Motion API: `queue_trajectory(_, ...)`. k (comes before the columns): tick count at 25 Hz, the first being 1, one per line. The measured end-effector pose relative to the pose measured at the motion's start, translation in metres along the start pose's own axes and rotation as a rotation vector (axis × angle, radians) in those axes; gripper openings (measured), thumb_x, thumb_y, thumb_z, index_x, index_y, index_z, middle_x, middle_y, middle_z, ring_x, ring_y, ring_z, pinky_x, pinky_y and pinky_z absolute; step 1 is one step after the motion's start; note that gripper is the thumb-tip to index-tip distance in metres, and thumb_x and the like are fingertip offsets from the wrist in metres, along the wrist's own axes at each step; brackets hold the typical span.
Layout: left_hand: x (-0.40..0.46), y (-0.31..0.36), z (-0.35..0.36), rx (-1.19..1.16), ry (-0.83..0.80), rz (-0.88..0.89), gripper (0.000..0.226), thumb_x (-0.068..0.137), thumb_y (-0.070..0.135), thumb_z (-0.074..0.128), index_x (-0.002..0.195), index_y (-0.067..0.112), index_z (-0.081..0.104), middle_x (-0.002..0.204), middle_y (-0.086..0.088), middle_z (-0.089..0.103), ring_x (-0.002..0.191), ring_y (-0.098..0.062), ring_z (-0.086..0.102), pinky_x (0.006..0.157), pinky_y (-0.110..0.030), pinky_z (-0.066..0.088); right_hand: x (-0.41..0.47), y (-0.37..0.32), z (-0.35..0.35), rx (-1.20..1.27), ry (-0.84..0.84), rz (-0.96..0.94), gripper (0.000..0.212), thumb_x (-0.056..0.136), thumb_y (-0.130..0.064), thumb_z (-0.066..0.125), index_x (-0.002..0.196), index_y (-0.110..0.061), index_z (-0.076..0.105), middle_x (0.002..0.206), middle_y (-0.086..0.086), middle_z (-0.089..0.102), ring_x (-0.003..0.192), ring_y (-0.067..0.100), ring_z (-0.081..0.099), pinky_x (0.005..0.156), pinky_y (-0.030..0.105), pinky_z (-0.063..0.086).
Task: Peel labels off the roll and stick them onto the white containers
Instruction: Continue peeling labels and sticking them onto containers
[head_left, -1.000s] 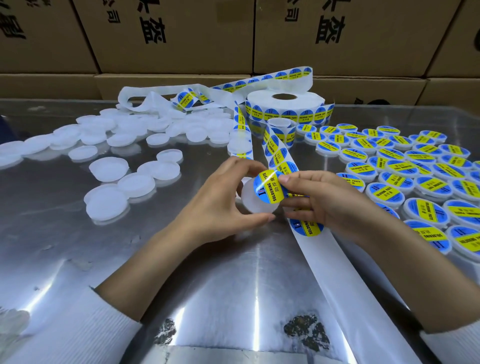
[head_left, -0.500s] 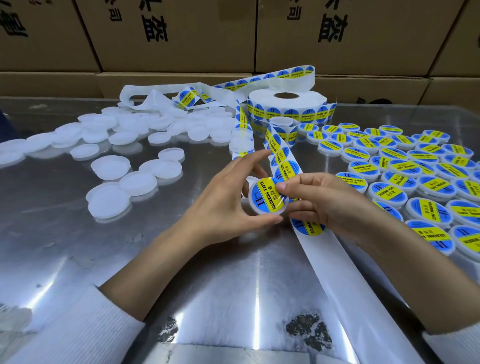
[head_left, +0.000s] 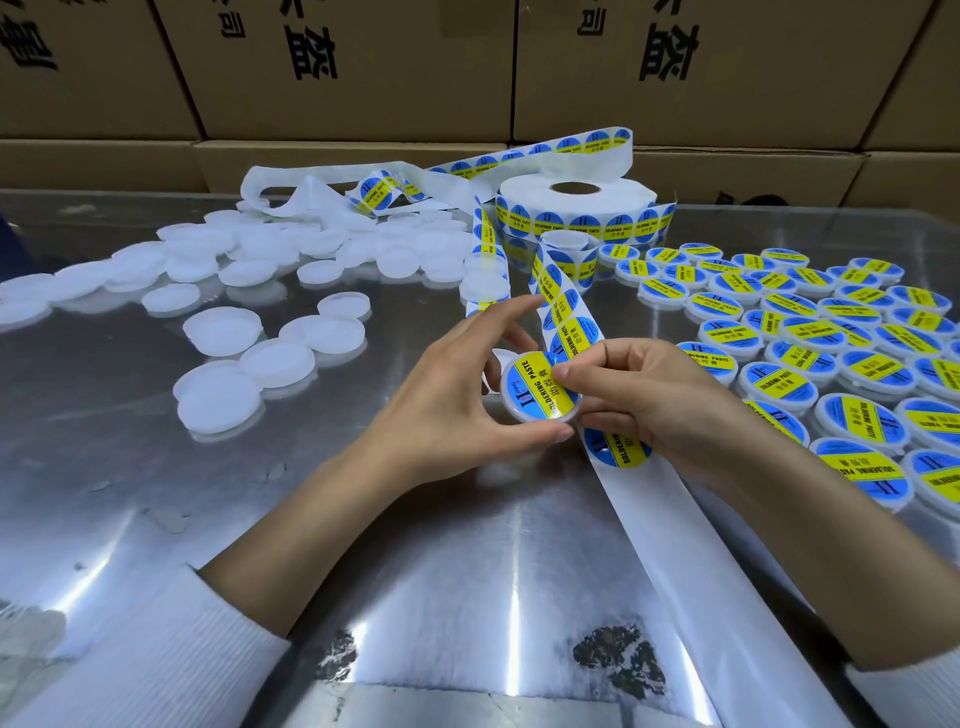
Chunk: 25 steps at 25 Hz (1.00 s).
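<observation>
My left hand (head_left: 447, 410) grips a small round white container (head_left: 530, 395) just above the table, thumb under its rim and fingers over its far side. A blue and yellow label covers its top. My right hand (head_left: 639, 400) holds the container from the right, with its thumb pressing on the label. The label strip (head_left: 566, 332) runs from the roll (head_left: 576, 208) at the back, passes under my right hand and goes on toward me as bare backing paper (head_left: 691, 571). One label (head_left: 615, 447) still sits on the strip just below my hands.
Several unlabelled white containers (head_left: 223, 332) are scattered over the left of the shiny metal table (head_left: 415, 597). Several labelled containers (head_left: 831, 353) lie in rows on the right. Cardboard boxes (head_left: 363, 67) stand along the far edge. Loose backing paper (head_left: 291, 187) curls behind the white pile.
The label went from partly applied to flat on the container's top. My right thumb moved onto it, and the container turned slightly in my left hand.
</observation>
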<state>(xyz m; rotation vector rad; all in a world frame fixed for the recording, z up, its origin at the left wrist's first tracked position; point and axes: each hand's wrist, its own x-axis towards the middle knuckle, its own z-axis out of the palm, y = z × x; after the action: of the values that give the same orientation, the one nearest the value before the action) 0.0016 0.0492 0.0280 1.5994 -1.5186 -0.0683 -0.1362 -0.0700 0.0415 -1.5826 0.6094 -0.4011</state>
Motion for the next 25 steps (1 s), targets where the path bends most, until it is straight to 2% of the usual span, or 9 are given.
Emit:
queue_trajectory(4,0.000,0.001,0.000,-0.010,0.014,0.000,0.086,0.063,0.029,0.087,0.137,0.021,0.043,0.106,0.011,0.058,0.078,0.002,0.052,0.068,-0.014,0.044,0.000,-0.001,0.004,0.031,0.046,-0.060,0.016,0.082,-0.012,0.070,0.067,-0.014,0.065,0.072,0.006,0.073,0.063,0.011,0.067,0.064,0.021,0.057)
queue_trajectory(8,0.000,0.002,0.001,-0.024,0.023,-0.028,0.085,0.063,0.032,0.087,0.137,0.024,0.044,0.105,0.011,0.058,0.072,-0.007,0.052,0.071,-0.027,0.049,0.000,0.000,0.007,0.025,0.066,-0.128,0.017,0.082,-0.008,0.069,0.068,-0.012,0.061,0.060,-0.001,0.069,0.053,0.006,0.064,0.058,0.020,0.055)
queue_trajectory(13,0.002,0.001,0.000,-0.045,0.049,-0.062,0.082,0.063,0.034,0.086,0.134,0.029,0.045,0.105,0.013,0.058,0.066,-0.018,0.051,0.069,-0.032,0.051,-0.001,0.001,0.014,0.024,0.097,-0.235,0.015,0.083,-0.004,0.067,0.077,-0.015,0.058,0.055,-0.006,0.064,0.049,0.005,0.061,0.050,0.017,0.050)
queue_trajectory(15,0.002,0.001,0.000,-0.043,0.045,-0.053,0.081,0.063,0.035,0.085,0.134,0.029,0.046,0.106,0.011,0.058,0.064,-0.020,0.050,0.068,-0.032,0.051,-0.002,0.000,0.013,0.023,0.081,-0.275,0.029,0.083,-0.003,0.067,0.095,-0.028,0.058,0.059,-0.002,0.064,0.051,0.009,0.061,0.053,0.022,0.051)
queue_trajectory(17,0.001,0.002,0.000,-0.025,0.037,-0.025,0.081,0.063,0.033,0.086,0.134,0.025,0.047,0.106,0.009,0.058,0.063,-0.018,0.049,0.066,-0.031,0.050,-0.003,0.001,0.010,0.017,0.027,-0.295,0.067,0.083,-0.002,0.067,0.124,-0.047,0.039,0.064,0.002,0.064,0.055,0.014,0.062,0.058,0.026,0.054)
queue_trajectory(18,0.001,0.003,-0.001,-0.020,0.039,-0.015,0.081,0.063,0.031,0.086,0.134,0.022,0.048,0.107,0.008,0.058,0.063,-0.016,0.049,0.066,-0.030,0.050,-0.003,0.001,0.009,0.024,0.008,-0.287,0.076,0.083,-0.003,0.066,0.132,-0.048,0.030,0.066,0.002,0.064,0.056,0.014,0.062,0.060,0.027,0.055)
queue_trajectory(20,0.001,0.005,-0.001,-0.007,0.054,0.019,0.079,0.064,0.028,0.086,0.133,0.018,0.049,0.107,0.005,0.058,0.067,-0.010,0.051,0.066,-0.026,0.049,-0.002,0.000,0.011,0.068,0.006,-0.227,0.073,0.081,-0.015,0.069,0.139,-0.038,0.031,0.072,0.001,0.067,0.058,0.011,0.063,0.060,0.024,0.055)
queue_trajectory(23,-0.001,0.011,0.002,0.005,0.062,0.082,0.079,0.064,0.023,0.086,0.133,0.015,0.049,0.107,0.003,0.057,0.067,-0.008,0.050,0.067,-0.020,0.047,-0.005,0.001,0.016,0.060,-0.083,-0.120,0.056,0.065,-0.037,0.075,0.116,-0.020,0.058,0.078,-0.003,0.069,0.062,0.007,0.064,0.058,0.022,0.054)
queue_trajectory(25,-0.002,0.015,0.004,0.004,0.062,0.113,0.082,0.062,0.027,0.087,0.133,0.017,0.048,0.106,0.002,0.057,0.064,-0.014,0.048,0.069,-0.016,0.045,-0.006,0.004,0.018,-0.020,-0.143,-0.168,0.021,0.073,-0.032,0.073,0.086,-0.016,0.066,0.062,-0.009,0.061,0.054,0.001,0.055,0.049,0.014,0.045)
